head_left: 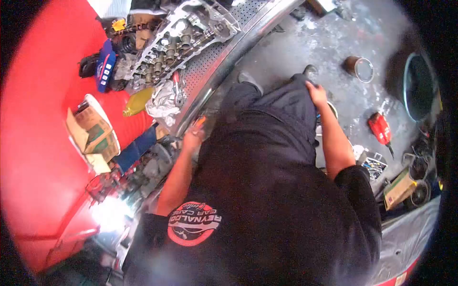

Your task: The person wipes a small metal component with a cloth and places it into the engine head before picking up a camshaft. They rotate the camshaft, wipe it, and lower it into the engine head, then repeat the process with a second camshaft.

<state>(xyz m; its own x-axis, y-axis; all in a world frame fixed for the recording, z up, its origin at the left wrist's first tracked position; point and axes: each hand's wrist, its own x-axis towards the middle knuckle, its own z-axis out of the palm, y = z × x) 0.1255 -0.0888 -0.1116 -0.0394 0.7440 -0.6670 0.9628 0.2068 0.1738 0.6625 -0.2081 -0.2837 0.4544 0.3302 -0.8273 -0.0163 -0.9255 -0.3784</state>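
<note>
My left hand (192, 137) is closed around a small orange object (201, 121), beside the rounded metal edge of the bench; its kind is too blurred to tell. My right hand (317, 94) is by the dark trousers (284, 99) at my right leg. Its fingers look curled, and what they hold, if anything, does not show. Beyond my left hand, a cylinder head (183, 40) with exposed valve gear lies on the perforated metal bench top (202, 71). A crumpled whitish cloth or plastic (164, 101) and a red-handled tool (176, 82) lie nearer to that hand.
A yellow bottle (138, 102), a blue box (105, 66) and an open cardboard box (93, 128) stand on the left. On the grey floor are a round container (360, 68), a red object (379, 128) and a tray of small metal parts (373, 165).
</note>
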